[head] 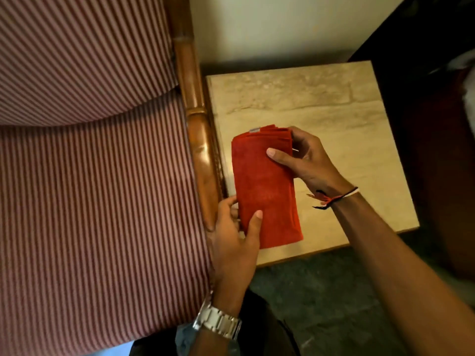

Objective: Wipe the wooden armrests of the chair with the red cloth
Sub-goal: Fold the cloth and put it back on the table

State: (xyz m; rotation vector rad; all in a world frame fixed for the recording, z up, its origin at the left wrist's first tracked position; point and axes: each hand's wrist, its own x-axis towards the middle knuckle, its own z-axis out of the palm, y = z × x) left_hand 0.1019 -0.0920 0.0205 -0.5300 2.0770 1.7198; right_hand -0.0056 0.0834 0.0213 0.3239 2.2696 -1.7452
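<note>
The folded red cloth [264,186] is held over the marble table [334,104], at 3 o'clock from the wooden armrest [199,140]. Left hand [236,242] fingers pinch its near end, right hand [305,160] fingers pinch its far edge. It looks soft and light; gripping the whole folded stack should keep it together.

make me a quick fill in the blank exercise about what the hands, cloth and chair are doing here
1. Both hands hold a folded cloth whose colour is ____.
2. The left hand has a metal ____ on its wrist.
3. The cloth is held above a small ____ with a marble-like top, beside the chair.
4. The wooden armrest lies to the ____ of the cloth in the picture.

Missing words: red; watch; table; left
</note>
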